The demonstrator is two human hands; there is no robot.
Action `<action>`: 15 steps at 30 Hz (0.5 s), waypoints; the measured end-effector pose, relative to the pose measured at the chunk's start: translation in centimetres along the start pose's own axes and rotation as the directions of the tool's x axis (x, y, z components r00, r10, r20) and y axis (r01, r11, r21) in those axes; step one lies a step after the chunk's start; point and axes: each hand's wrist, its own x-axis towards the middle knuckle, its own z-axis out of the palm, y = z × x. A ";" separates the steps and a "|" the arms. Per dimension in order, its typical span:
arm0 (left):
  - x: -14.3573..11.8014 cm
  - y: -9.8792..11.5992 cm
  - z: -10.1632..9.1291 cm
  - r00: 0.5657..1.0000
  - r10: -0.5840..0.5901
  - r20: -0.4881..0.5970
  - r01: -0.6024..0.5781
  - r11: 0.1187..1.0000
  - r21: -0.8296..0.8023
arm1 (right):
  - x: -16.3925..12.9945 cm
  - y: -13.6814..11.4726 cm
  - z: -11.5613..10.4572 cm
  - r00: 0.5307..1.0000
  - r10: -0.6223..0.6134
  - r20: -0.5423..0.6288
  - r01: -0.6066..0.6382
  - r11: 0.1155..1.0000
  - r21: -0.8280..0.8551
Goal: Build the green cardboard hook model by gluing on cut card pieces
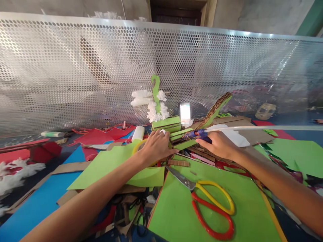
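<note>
My right hand (220, 145) is closed round a dark blue hot glue gun (195, 134). A long, pale glue stick (264, 127) runs out of its back to the right. The gun's tip points left at a green cardboard piece (186, 144) with brown cut edges. My left hand (157, 144) grips the left end of this piece; its fingertips are partly hidden. Just behind stands a green cardboard shape with a curved neck (156, 89), trimmed with white ruffles. Another curved green cardboard strip (214, 111) rises behind the gun.
Scissors (191, 185) with yellow and red handles lie on a green sheet (242, 208) in front. Red paper (106, 136), blue sheets (50, 191) and cardboard scraps surround the work. A perforated metal panel (121, 67) stands behind. A glass jar (265, 111) is at the right.
</note>
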 end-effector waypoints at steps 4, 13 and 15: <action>-0.1 0.4 -0.7 1.000 0.011 0.024 -0.011 1.000 0.012 | 0.0 -0.5 0.6 0.999 -0.039 0.030 0.035 0.993 0.111; 0.0 0.0 -0.2 1.000 0.022 0.010 -0.022 1.000 -0.009 | -0.5 -0.2 1.8 0.995 -0.049 -0.083 0.047 0.999 -0.025; 0.0 -0.1 -0.1 1.000 0.020 0.012 -0.020 0.999 -0.029 | -0.8 0.1 1.6 0.995 -0.020 -0.099 0.012 0.997 -0.080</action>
